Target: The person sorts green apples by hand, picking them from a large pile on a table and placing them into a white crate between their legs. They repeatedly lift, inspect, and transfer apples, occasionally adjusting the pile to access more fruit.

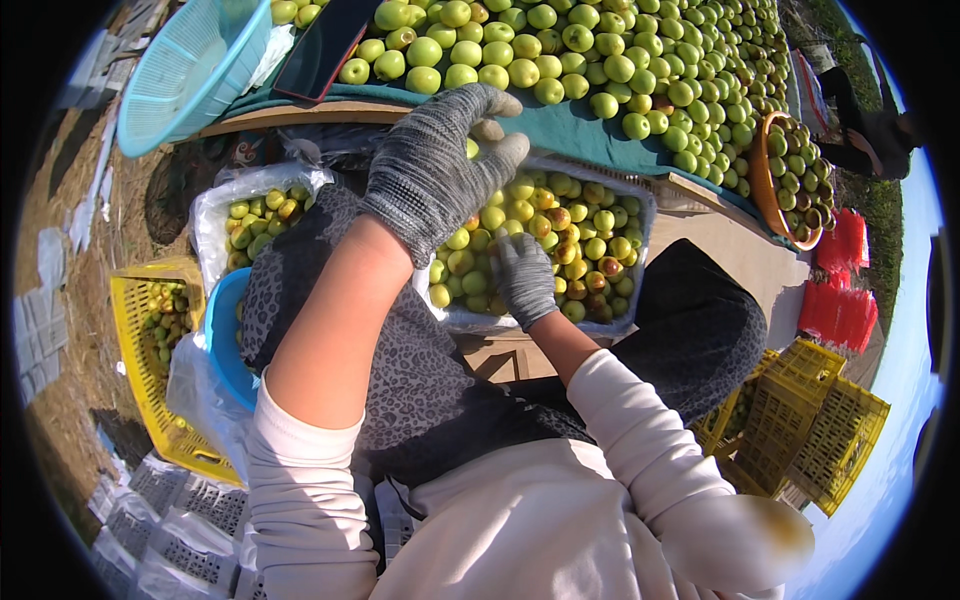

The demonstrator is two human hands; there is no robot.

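Note:
My left hand [440, 165], in a grey knit glove, is raised over the near edge of the fruit table. Its fingers are bent toward the thumb, and a green jujube [472, 148] shows between them. Lower down, my right hand [525, 278], gloved the same way, reaches into a crate [645, 215] lined with white plastic, in front of my lap. Its fingers curl down among green jujubes [575, 250], several with brown-red patches. What lies under those fingertips is hidden.
Beyond the crate, a teal-covered table [590, 125] bears a large heap of jujubes. A blue basket [190, 75] and dark phone [322, 48] are at upper left, an orange basket [765, 180] at right. Yellow crates [140, 350] and a blue bucket [228, 335] flank me.

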